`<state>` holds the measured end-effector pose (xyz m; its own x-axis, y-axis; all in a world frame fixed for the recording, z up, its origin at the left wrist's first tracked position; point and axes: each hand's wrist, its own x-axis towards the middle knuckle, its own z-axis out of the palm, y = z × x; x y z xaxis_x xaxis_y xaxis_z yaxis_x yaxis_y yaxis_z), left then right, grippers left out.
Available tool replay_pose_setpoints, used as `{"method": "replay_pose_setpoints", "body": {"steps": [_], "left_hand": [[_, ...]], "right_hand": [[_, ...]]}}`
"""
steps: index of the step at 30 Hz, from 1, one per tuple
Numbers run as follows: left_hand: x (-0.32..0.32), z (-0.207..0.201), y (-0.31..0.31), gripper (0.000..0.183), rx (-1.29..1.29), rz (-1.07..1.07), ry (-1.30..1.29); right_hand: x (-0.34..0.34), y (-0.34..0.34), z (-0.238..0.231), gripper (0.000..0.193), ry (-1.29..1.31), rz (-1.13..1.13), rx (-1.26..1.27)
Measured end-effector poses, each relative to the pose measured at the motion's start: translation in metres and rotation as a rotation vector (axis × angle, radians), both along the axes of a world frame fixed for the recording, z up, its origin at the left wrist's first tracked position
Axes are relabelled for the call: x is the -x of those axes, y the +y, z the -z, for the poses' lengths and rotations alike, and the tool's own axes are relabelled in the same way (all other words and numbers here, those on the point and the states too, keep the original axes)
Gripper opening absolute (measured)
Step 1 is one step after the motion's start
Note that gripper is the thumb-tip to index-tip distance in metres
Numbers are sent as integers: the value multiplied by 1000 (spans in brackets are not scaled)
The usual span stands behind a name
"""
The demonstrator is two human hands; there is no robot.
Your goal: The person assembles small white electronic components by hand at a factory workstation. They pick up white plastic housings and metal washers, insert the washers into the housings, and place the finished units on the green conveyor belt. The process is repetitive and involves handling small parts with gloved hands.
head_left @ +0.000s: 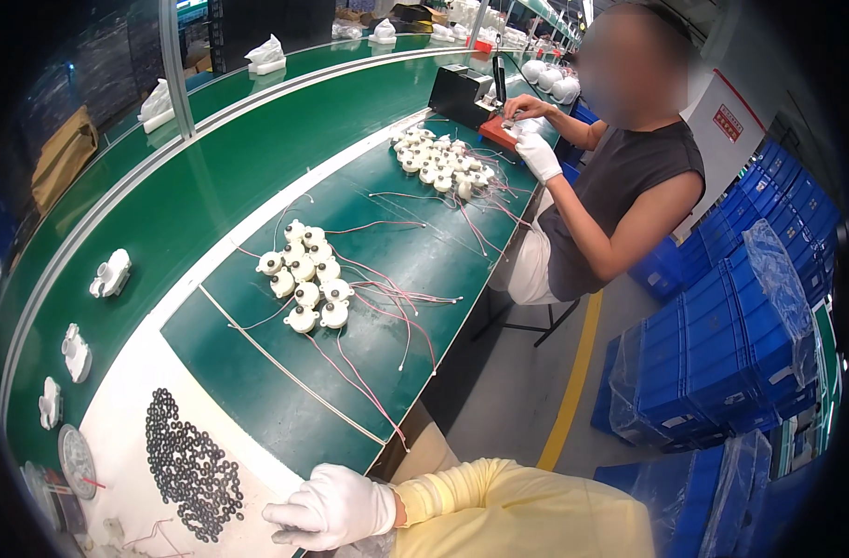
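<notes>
My right hand (336,507), in a white glove below a yellow sleeve (508,502), is over the near edge of the white work surface (248,456). Its fingers are curled, with the index finger and thumb close together; whatever may be between them cannot be made out. Just left of it, many small black rubber rings (192,465) lie in a loose pile. Farther off, on the green mat, stands a cluster of cream round parts (302,268) with dark centres and trailing pink and white wires. My left hand does not show.
A seated co-worker (620,177) handles a small part by a red block (499,132), near a second cluster of cream parts (434,163). White housings (111,272) rest on the green conveyor (155,246) along the left. Blue crates (713,353) are stacked at right.
</notes>
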<state>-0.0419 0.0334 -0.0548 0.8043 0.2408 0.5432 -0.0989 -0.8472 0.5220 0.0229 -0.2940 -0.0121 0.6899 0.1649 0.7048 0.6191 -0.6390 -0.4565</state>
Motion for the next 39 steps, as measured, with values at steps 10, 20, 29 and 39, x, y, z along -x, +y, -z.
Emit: {"method": "replay_pose_setpoints", "body": {"steps": [10, 20, 29, 39], "left_hand": [[-1, 0, 3, 44, 8, -2, -5], [-2, -1, 5, 48, 10, -5, -8], [-4, 1, 5, 51, 24, 2, -12], [0, 3, 11, 50, 4, -7, -14]], "right_hand": [[2, 0, 3, 27, 63, 5, 22], [1, -2, 3, 27, 120, -41, 42], [1, -1, 4, 29, 91, -40, 27], [0, -1, 6, 29, 81, -25, 34]]}}
